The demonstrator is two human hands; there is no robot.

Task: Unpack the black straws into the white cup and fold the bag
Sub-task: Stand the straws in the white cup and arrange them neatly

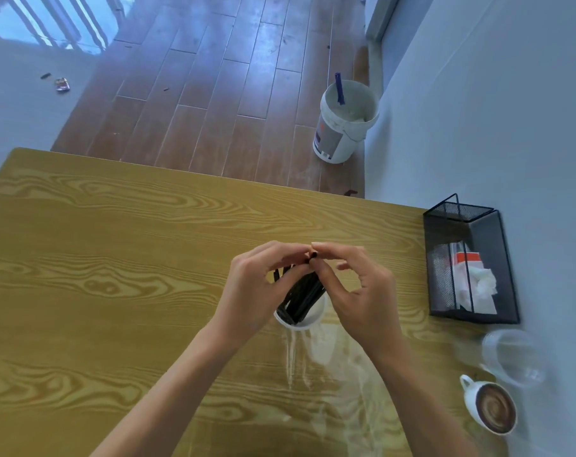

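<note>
Several black straws (303, 296) stand leaning in the white cup (308, 319) on the wooden table (115, 258). My left hand (257, 285) and my right hand (356, 288) meet above the cup, and their fingertips pinch the upper ends of the straws. The clear plastic bag (329, 364) lies flat on the table just in front of the cup, between my forearms.
A black mesh holder (471, 265) with napkins stands at the table's right edge. A clear plastic cup (514, 357) and a white mug of coffee (491, 407) sit near the front right. A white bucket (342, 123) stands on the floor beyond the table.
</note>
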